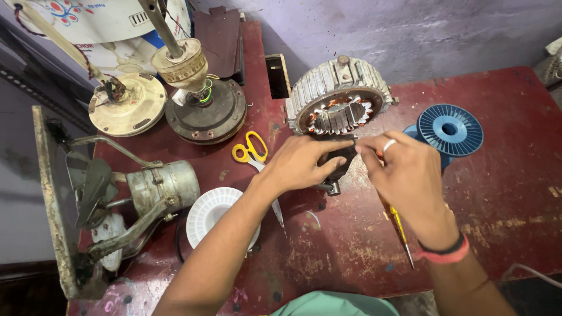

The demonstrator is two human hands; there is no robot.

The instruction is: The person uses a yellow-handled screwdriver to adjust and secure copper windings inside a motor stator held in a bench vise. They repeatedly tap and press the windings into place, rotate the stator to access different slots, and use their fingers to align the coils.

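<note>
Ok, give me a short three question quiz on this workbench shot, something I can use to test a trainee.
1. True or false: both hands, left hand and right hand, meet at a small dark part in front of the ribbed motor stator.
2. Which lies nearer the left hand: A) yellow-handled scissors, B) blue spool, C) white spool?
3. Fill in: the yellow-handled screwdriver lies on the red table under the ____ forearm.

Key: 1 true; 2 A; 3 right.
</note>
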